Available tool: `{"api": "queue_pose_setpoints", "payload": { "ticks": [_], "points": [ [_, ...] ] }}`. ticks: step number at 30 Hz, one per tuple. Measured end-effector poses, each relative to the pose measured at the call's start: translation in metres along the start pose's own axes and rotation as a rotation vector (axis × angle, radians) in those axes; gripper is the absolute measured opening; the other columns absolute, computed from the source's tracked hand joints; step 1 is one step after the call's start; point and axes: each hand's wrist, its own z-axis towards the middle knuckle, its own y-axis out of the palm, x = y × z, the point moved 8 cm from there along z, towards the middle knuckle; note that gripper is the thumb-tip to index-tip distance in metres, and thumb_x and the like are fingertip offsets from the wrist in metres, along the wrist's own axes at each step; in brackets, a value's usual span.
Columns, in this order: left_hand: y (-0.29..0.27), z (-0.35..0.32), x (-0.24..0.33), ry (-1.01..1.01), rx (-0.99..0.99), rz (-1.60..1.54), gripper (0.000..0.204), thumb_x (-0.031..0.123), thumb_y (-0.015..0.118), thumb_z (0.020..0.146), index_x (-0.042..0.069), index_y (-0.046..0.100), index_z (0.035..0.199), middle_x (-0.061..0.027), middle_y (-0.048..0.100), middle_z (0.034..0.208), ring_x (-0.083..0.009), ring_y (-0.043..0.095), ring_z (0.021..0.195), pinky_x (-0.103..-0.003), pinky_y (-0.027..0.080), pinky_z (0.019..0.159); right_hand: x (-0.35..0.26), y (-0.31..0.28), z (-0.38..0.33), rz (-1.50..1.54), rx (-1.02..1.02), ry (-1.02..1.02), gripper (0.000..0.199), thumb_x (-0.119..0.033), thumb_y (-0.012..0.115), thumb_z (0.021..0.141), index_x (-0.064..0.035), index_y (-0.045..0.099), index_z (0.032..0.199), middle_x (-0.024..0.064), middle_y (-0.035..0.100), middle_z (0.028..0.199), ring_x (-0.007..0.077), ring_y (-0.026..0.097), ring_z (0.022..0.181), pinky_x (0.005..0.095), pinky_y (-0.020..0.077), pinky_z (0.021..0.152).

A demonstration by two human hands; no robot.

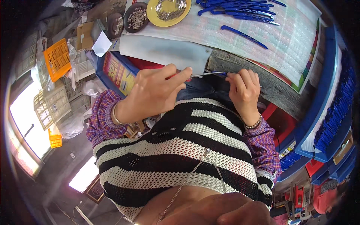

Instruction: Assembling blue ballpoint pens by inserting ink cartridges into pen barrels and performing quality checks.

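My left hand (157,88) is closed around a screwdriver (204,74) whose thin metal shaft points right; most of its handle, red where it shows, is hidden in my fingers. The shaft's tip meets a blue piece (222,74) that my right hand (245,88) pinches between thumb and fingers. Much of that piece is covered, but it resembles the slim blue handles (240,11) piled at the back of the table. One more blue handle (245,37) lies apart, nearer to my right hand.
At the back left stand a yellow dish (152,17) of thin metal pins and a dark bowl (135,18) of small metal parts. Blue bins (307,150) hold many blue pieces at right. The wooden table edge (258,80) runs close to my right hand. An orange crate (58,60) is at left.
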Motion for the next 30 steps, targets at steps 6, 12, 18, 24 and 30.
{"api": "queue_pose_setpoints", "payload": {
  "ticks": [6, 12, 18, 24, 30],
  "points": [
    [0.001, 0.008, 0.010, -0.020, -0.062, 0.059, 0.035, 0.004, 0.067, 0.076, 0.004, 0.065, 0.112, -0.0081, 0.053, 0.075, -0.0239, 0.054, 0.054, -0.033, 0.041, 0.048, -0.001, 0.000, -0.001, 0.004, 0.006, 0.005, 0.019, 0.003, 0.071, 0.064, -0.0047, 0.060, 0.078, 0.0071, 0.046, 0.069, 0.0247, 0.049, 0.064, 0.0359, 0.0366, 0.057],
    [0.001, 0.009, 0.002, -0.004, -0.055, 0.014, 0.034, 0.007, 0.066, 0.078, 0.004, 0.064, 0.112, -0.0085, 0.052, 0.073, -0.0245, 0.053, 0.055, -0.034, 0.042, 0.050, -0.002, -0.002, 0.000, 0.012, 0.000, -0.005, 0.019, 0.003, 0.072, 0.064, -0.0044, 0.061, 0.078, 0.0077, 0.046, 0.069, 0.0248, 0.048, 0.063, 0.0358, 0.0371, 0.056],
    [-0.004, 0.006, -0.009, 0.004, -0.042, -0.008, 0.031, 0.015, 0.067, 0.077, 0.009, 0.065, 0.107, -0.0062, 0.052, 0.071, -0.0248, 0.056, 0.056, -0.033, 0.046, 0.051, -0.001, -0.002, 0.001, -0.003, 0.007, -0.006, 0.018, 0.002, 0.072, 0.065, -0.0045, 0.061, 0.078, 0.0078, 0.046, 0.069, 0.0250, 0.048, 0.063, 0.0360, 0.0375, 0.056],
    [-0.007, 0.007, -0.015, -0.001, -0.057, -0.048, 0.029, 0.015, 0.066, 0.077, 0.008, 0.067, 0.105, -0.0077, 0.054, 0.070, -0.0252, 0.055, 0.058, -0.034, 0.044, 0.053, 0.000, -0.001, -0.001, -0.007, -0.007, -0.005, 0.017, 0.000, 0.072, 0.066, -0.0045, 0.061, 0.078, 0.0079, 0.045, 0.069, 0.0251, 0.048, 0.063, 0.0362, 0.0378, 0.056],
    [-0.008, 0.014, -0.016, 0.026, -0.119, -0.087, 0.033, 0.009, 0.064, 0.080, 0.005, 0.065, 0.113, -0.0101, 0.050, 0.070, -0.0246, 0.052, 0.057, -0.033, 0.041, 0.052, -0.002, -0.002, 0.000, -0.013, -0.004, -0.004, 0.017, 0.000, 0.072, 0.065, -0.0045, 0.061, 0.078, 0.0078, 0.044, 0.069, 0.0251, 0.047, 0.064, 0.0361, 0.0379, 0.056]
  ]
}}
